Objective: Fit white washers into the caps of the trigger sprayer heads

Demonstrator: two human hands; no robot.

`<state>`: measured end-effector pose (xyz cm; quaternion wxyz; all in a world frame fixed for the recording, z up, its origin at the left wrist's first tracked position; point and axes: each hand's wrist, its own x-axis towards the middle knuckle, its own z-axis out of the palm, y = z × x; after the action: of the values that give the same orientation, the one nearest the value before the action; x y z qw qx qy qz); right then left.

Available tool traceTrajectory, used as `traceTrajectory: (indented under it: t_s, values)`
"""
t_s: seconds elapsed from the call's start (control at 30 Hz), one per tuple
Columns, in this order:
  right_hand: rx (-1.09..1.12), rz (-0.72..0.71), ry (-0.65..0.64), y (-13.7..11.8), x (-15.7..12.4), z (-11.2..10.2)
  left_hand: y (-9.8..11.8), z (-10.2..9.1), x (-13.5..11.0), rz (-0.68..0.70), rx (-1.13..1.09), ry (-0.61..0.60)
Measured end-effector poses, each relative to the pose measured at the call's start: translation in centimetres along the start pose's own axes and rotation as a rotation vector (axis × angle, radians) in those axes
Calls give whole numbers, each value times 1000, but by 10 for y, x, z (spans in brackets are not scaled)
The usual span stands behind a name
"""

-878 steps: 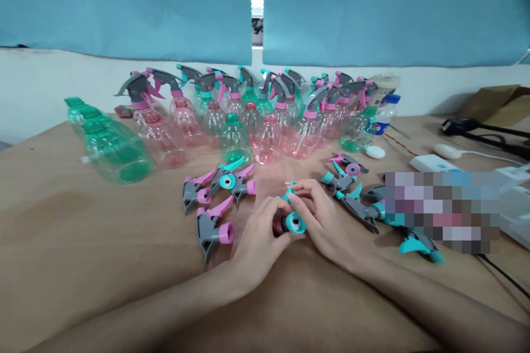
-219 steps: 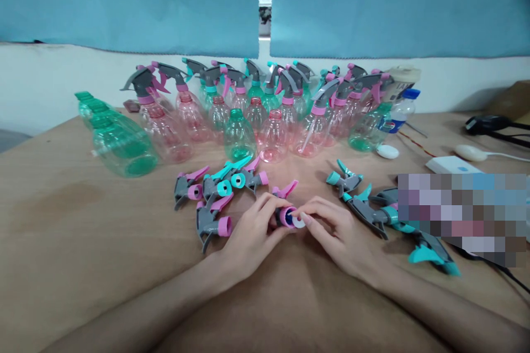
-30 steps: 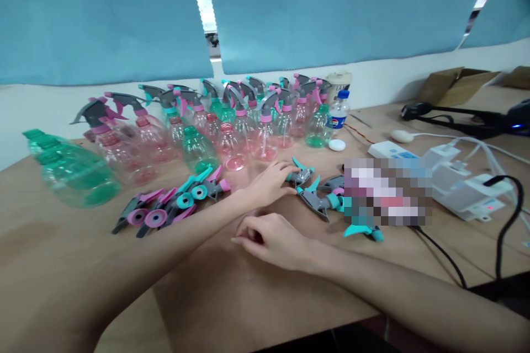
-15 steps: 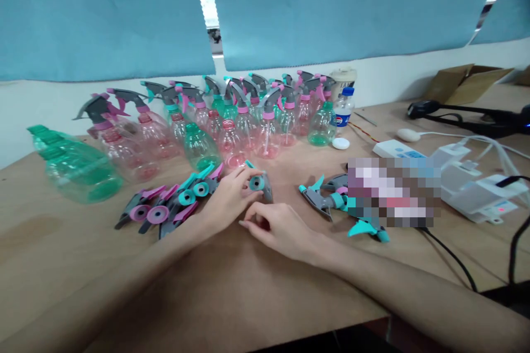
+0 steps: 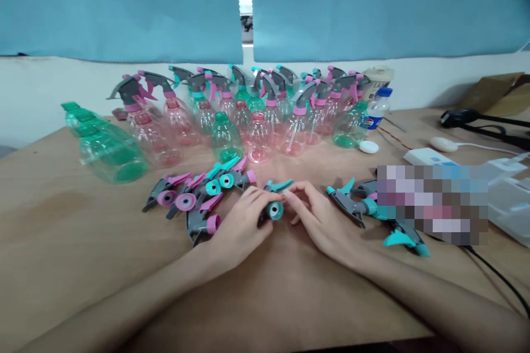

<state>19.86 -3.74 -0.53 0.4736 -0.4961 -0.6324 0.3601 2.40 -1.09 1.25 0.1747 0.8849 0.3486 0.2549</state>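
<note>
Two blue blinds point(image 5: 124, 8) far behind the teal spray head point(image 5: 275, 209), lit gap between them; white wall point(image 5: 41, 83) below. One wood-look desk point(image 5: 62, 276) under everything, dark stain point(image 5: 60, 205) well left of that head. One brown carton point(image 5: 494, 91), far back right of it.

Two bare forearms point(image 5: 174, 281) angle in to it from the near left and right. Bottles behind it: I count five green open-necked bottles point(image 5: 227, 140), three of those overlapping at far left; at least four pink open-necked bottles point(image 5: 259, 140); over a dozen sprayer-topped bottles point(image 5: 293, 135), too overlapped for an exact number. One blue-capped bottle point(image 5: 380, 107), back right.

Left hand point(image 5: 242, 220) curled round the head, grasping it, collar facing the wearer. Right hand point(image 5: 318, 218): fingers bent, thumb and index at its trigger tip; can't tell if they're pinching.

Loose heads: six pink- and teal-collared heads point(image 5: 185, 201) left of it (four pink, two teal); at least three right-side heads point(image 5: 350, 206), partly blurred out. One white disc point(image 5: 368, 147), back right.
</note>
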Motion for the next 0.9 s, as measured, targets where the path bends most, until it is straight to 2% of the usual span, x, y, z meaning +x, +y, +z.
traceTrajectory:
  t_s: [0.1, 0.3, 0.43, 0.7, 0.9]
  values:
    - [44, 69, -40, -3, 1, 0, -1, 10, -3, -1, -80, 17]
    - [108, 19, -88, -7, -4, -1, -4, 9, -7, -132, -201, 141]
    - [102, -27, -84, -5, -5, -2, -6, 8, -6, -209, -216, 160]
    - [-185, -115, -47, -7, -3, -4, -6, 7, -6, -196, -152, 191]
    - [-358, -149, -96, -7, -6, -3, -5, 8, -8, -201, -138, 195]
